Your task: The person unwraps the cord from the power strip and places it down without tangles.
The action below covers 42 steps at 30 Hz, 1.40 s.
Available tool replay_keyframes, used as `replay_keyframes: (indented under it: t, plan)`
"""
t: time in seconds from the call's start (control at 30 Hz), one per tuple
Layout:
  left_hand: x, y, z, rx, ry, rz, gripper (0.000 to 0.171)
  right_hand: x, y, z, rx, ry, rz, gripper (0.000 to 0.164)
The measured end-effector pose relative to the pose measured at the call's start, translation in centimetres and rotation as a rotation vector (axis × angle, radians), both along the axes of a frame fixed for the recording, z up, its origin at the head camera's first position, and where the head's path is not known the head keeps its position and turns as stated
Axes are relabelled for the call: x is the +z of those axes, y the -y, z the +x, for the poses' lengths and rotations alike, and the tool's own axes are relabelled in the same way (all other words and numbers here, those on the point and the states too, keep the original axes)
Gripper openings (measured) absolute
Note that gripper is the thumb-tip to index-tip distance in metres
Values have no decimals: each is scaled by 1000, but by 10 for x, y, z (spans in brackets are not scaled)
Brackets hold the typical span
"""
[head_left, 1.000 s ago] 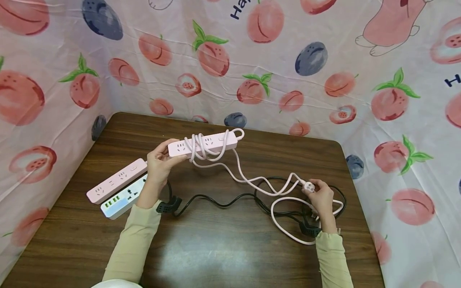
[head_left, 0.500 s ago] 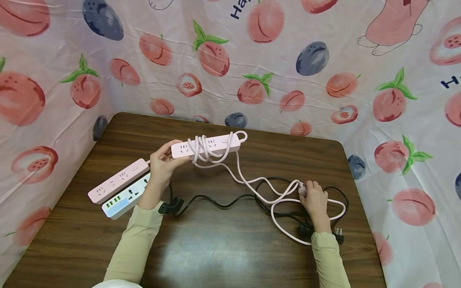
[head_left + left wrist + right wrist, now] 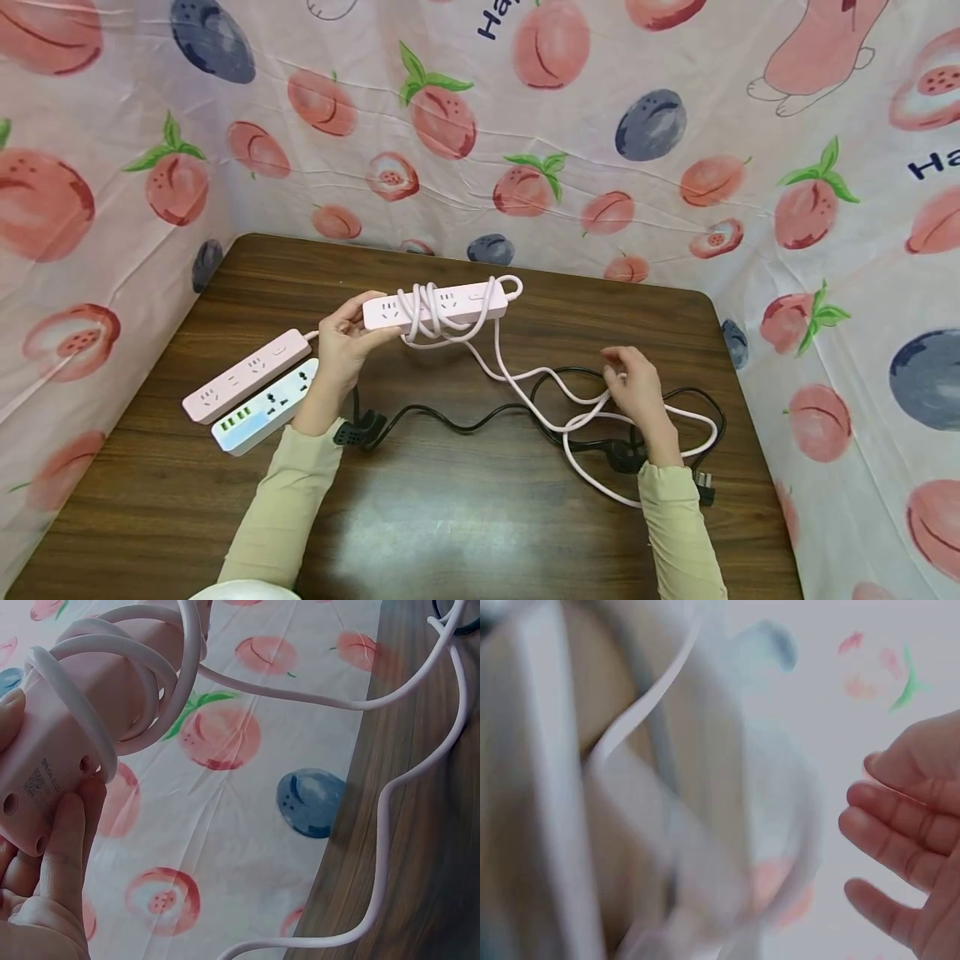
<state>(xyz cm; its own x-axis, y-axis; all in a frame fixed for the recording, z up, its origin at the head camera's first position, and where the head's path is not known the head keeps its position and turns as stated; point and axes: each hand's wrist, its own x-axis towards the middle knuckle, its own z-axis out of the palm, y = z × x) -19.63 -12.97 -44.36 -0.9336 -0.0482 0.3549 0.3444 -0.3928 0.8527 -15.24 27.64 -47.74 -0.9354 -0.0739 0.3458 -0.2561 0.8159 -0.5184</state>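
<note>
In the head view my left hand [image 3: 343, 350] grips the left end of a pink power strip [image 3: 467, 303], held above the table. Its own pale pink cord [image 3: 515, 383] is wound several times around the body. The left wrist view shows the strip's underside [image 3: 37, 742], with thumb and fingers on either side. From the strip the loose cord runs right, down to a loop on the table. Over that loop hovers my right hand [image 3: 637, 387], nothing in its grasp; the right wrist view shows its fingers [image 3: 889, 814] loosely bent and apart. The cord's plug cannot be made out.
A second pink power strip [image 3: 243, 377] and a white one with green USB ports [image 3: 262, 410] lie at the left. A black cord [image 3: 465, 429] joins a black socket block [image 3: 360, 430] to coils at right, near a black plug [image 3: 705, 490]. Patterned cloth borders the table.
My right hand has let go of the pink cord's plug, lifted, and shifted slightly left. My left hand has drifted a little right with the wrapped strip.
</note>
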Motion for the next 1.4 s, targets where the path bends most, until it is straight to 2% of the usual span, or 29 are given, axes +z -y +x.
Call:
replay_keyframes:
  t: [0.07, 0.17, 0.27, 0.4, 0.5, 0.6, 0.67, 0.77, 0.93, 1.03, 1.1, 1.2, 1.27, 1.4]
  plan:
    - [0, -1, 1, -6, 2, -3, 47, 11, 18, -9, 79, -33, -111, 20]
    - [-1, -2, 3, -9, 17, -19, 48, 25, 46, -25, 197, 7, -296, 20]
    - [0, -4, 4, -14, 21, -37, 47, 30, 72, -46, 319, 106, -520, 25]
    - [-1, -5, 6, -32, 9, -39, 51, 28, 99, -74, 470, 318, -829, 37]
    - [-2, -6, 6, -48, 2, -35, 52, 24, 110, -88, 547, 423, -938, 43]
    - [-3, -5, 6, -59, -3, -33, 50, 15, 114, -98, 611, 429, -931, 49]
    - [-3, -4, 7, -58, -3, -34, 46, 13, 116, -100, 624, 431, -924, 52]
    - [-3, -3, 8, -70, -3, -42, 47, 13, 118, -101, 608, 421, -933, 43]
    - [-5, 0, 10, -97, 4, -41, 50, 26, 109, -96, 586, 360, -956, 17]
    - [-7, 4, 11, -84, 16, -35, 52, 36, 96, -93, 596, 326, -950, 21]
    - [-7, 8, 12, -65, 23, -41, 53, 42, 86, -90, 588, 267, -884, 23]
    - [-9, 13, 12, -36, 22, -54, 49, 53, 74, -78, 605, 207, -776, 14]
    - [-9, 16, 13, -16, 20, -53, 49, 59, 69, -68, 671, 192, -689, 10]
    - [-9, 19, 13, 5, 3, -41, 50, 65, 69, -50, 827, 265, -539, 6]
